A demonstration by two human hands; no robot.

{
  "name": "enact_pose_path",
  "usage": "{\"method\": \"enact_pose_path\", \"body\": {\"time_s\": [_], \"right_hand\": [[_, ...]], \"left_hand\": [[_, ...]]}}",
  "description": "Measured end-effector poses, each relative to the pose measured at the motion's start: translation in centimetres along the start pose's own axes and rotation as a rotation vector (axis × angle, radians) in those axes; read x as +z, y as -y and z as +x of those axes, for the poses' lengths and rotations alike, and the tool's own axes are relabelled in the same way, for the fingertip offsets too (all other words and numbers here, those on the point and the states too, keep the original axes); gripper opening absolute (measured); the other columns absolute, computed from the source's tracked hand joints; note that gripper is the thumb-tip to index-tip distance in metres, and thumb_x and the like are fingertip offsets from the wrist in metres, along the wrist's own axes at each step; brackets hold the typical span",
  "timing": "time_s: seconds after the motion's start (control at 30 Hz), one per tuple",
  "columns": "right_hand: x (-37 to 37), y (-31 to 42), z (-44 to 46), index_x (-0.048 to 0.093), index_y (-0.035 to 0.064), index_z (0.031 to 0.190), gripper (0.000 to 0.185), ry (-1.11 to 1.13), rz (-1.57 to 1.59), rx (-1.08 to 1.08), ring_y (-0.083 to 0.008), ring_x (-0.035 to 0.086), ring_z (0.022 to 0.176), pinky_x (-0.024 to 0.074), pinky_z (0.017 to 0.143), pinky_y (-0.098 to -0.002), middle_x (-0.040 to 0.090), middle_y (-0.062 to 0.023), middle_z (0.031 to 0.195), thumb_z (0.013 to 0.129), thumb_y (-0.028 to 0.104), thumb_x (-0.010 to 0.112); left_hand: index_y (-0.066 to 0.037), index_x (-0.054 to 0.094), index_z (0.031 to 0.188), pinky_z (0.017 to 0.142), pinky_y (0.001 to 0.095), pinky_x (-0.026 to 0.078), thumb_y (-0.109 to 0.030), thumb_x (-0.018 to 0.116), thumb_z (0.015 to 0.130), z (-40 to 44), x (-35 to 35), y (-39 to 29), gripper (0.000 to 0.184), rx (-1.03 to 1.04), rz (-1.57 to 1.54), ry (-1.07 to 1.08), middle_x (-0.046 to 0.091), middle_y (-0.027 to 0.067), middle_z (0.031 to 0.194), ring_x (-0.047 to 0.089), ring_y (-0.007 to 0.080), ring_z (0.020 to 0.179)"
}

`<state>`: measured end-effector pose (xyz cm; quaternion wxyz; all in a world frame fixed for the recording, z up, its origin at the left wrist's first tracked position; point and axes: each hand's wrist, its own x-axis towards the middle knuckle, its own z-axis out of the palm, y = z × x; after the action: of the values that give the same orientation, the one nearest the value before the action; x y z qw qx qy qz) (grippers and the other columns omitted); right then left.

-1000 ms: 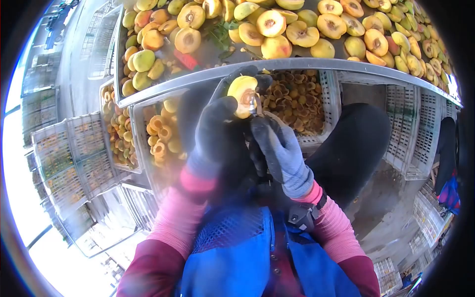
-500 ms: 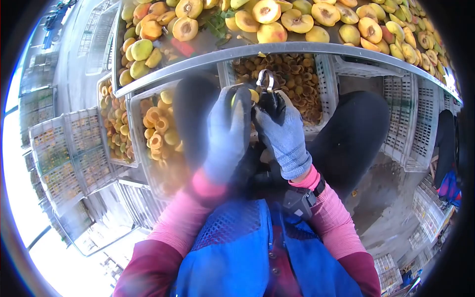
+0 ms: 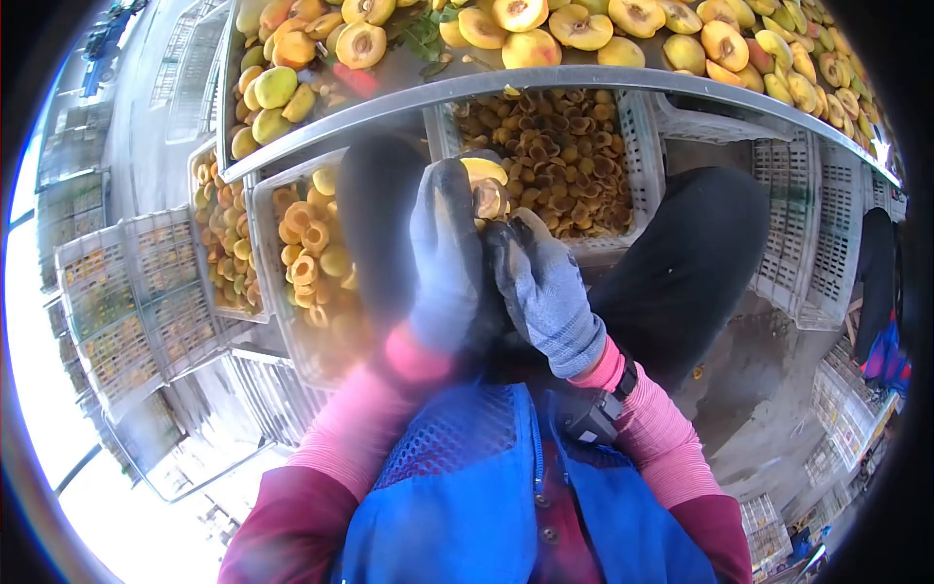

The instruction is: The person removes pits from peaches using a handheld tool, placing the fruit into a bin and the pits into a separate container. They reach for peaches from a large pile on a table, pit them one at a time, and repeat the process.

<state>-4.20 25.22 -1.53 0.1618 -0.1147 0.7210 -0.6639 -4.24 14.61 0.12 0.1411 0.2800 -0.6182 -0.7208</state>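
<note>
In the head view, my left hand (image 3: pixel 446 243), in a blue-grey glove with a dark palm, is closed around a yellow peach half (image 3: pixel 484 171). The peach's brownish cut middle (image 3: pixel 489 200) faces my right hand. My right hand (image 3: pixel 547 287), gloved the same way, is closed with its dark fingertips against the lower side of the peach. The metal loop tool that it held earlier cannot be made out clearly now; fingers and fruit cover it. Both hands are together above my lap, in front of a crate (image 3: pixel 642 165) of scooped brown pieces.
Above runs the metal rim (image 3: pixel 545 78) of a table heaped with peach halves (image 3: pixel 530 49), with a red-handled object (image 3: pixel 356 80) and green leaves (image 3: pixel 421 39). Left stand crates of hollowed peaches (image 3: pixel 313 234) and whole-looking fruit (image 3: pixel 229 234). Stacked crates (image 3: pixel 788 224) stand right, near another person's leg (image 3: pixel 874 282).
The metal loop stood up from my right hand before and is now hidden. My right hand has lowered and turned against the peach, whose yellow side and cut middle now show.
</note>
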Motion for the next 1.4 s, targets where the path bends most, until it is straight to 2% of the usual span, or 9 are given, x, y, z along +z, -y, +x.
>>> {"method": "enact_pose_path", "body": {"time_s": [0.17, 0.43, 0.57, 0.6, 0.67, 0.8, 0.97, 1.13, 1.4], "right_hand": [[-0.4, 1.5, -0.4, 0.044, -0.0083, 0.125, 0.042, 0.099, -0.082, 0.054, -0.0315, 0.057, 0.096, 0.0446, 0.085, -0.0361, 0.057, -0.024, 0.108, 0.094, 0.02, 0.046], [0.6, -1.2, -1.1, 0.047, -0.003, 0.119, 0.039, -0.018, 0.19, -0.139, -0.0251, 0.062, 0.078, 0.0473, 0.065, -0.0361, 0.061, -0.0151, 0.093, 0.093, 0.027, 0.05], [-0.4, -1.1, -1.4, 0.046, -0.0012, 0.123, 0.038, 0.148, 0.693, 0.295, -0.0093, 0.056, 0.078, 0.0467, 0.067, -0.0268, 0.057, -0.0045, 0.098, 0.096, 0.026, 0.047], [-0.7, -0.6, -1.3, 0.045, -0.0004, 0.124, 0.037, 0.136, 0.749, 0.374, -0.0072, 0.054, 0.077, 0.0461, 0.065, -0.0245, 0.056, -0.0028, 0.098, 0.096, 0.025, 0.046], [-0.3, -0.3, -1.0, 0.049, 0.0036, 0.114, 0.029, 0.087, 0.779, 0.414, -0.0061, 0.049, 0.064, 0.0403, 0.053, -0.0219, 0.053, -0.0001, 0.085, 0.097, 0.027, 0.045], [-1.1, 1.1, -0.4, 0.053, 0.0104, 0.093, 0.03, 0.273, 0.826, 0.6, -0.0064, 0.041, 0.047, 0.0305, 0.039, -0.0214, 0.047, 0.0035, 0.065, 0.096, 0.039, 0.044], [-2.2, -0.1, -0.6, 0.051, 0.0136, 0.082, 0.049, 0.738, 1.582, 0.902, -0.009, 0.035, 0.04, 0.0265, 0.035, -0.0234, 0.04, 0.004, 0.057, 0.091, 0.06, 0.038], [-1.4, -1.1, -1.4, 0.051, 0.0111, 0.101, 0.053, 0.93, 2.1, 0.89, -0.0099, 0.036, 0.043, 0.0289, 0.037, -0.0239, 0.039, 0.0017, 0.06, 0.093, 0.059, 0.032], [-0.6, -1.0, -2.3, 0.047, 0.0054, 0.096, 0.049, 0.747, 2.072, 0.913, -0.0039, 0.037, 0.033, 0.0315, 0.025, -0.0181, 0.039, 0.0016, 0.05, 0.094, 0.053, 0.038]], "left_hand": [[-0.001, 0.057, 0.102, 0.071, 0.0246, 0.043, -0.028, 0.037, 0.1, -0.5, 0.9, 0.1, 0.033, 0.039, -0.064, -0.078, 0.057, 0.005, 0.087, 0.052, 0.0112, 0.077], [0.0, 0.057, 0.102, 0.069, 0.0235, 0.042, -0.027, 0.04, 0.099, -0.5, 0.2, 1.3, 0.032, 0.125, -0.005, 0.054, 0.058, 0.0052, 0.087, 0.052, 0.0107, 0.076], [0.002, 0.056, 0.101, 0.066, 0.0256, 0.044, -0.019, 0.043, 0.098, 0.0, -0.7, 0.9, 0.026, -0.024, 0.034, 0.232, 0.058, 0.0091, 0.087, 0.054, 0.0148, 0.073], [0.004, 0.055, 0.102, 0.064, 0.0285, 0.046, -0.011, 0.044, 0.096, 1.3, -1.4, 1.1, 0.019, 0.263, 0.288, 0.405, 0.057, 0.0128, 0.087, 0.056, 0.0202, 0.072], [0.0, 0.059, 0.105, 0.073, 0.0221, 0.045, -0.028, 0.045, 0.097, 2.2, -1.8, -0.6, 0.032, 0.161, 0.361, 0.51, 0.062, 0.0032, 0.089, 0.056, 0.0087, 0.08], [0.001, 0.06, 0.101, 0.067, 0.0291, 0.047, -0.013, 0.047, 0.093, 2.5, -1.3, -1.4, 0.021, 0.214, 0.313, 0.506, 0.06, 0.0103, 0.085, 0.057, 0.0178, 0.072], [-0.001, 0.061, 0.102, 0.07, 0.0254, 0.047, -0.016, 0.049, 0.089, 2.7, -1.6, -1.1, 0.024, 0.414, 0.446, 0.577, 0.063, 0.0077, 0.087, 0.057, 0.0132, 0.073], [0.001, 0.062, 0.097, 0.07, 0.0239, 0.043, -0.025, 0.049, 0.09, 2.4, -1.9, -0.6, 0.03, -0.041, 0.128, 0.715, 0.058, 0.0053, 0.087, 0.052, 0.0102, 0.075], [0.0, 0.062, 0.094, 0.077, 0.0298, 0.044, -0.037, 0.042, 0.095, 0.3, -1.6, 0.8, 0.042, -0.137, 0.015, 0.568, 0.061, 0.008, 0.087, 0.056, 0.0149, 0.081]]}}
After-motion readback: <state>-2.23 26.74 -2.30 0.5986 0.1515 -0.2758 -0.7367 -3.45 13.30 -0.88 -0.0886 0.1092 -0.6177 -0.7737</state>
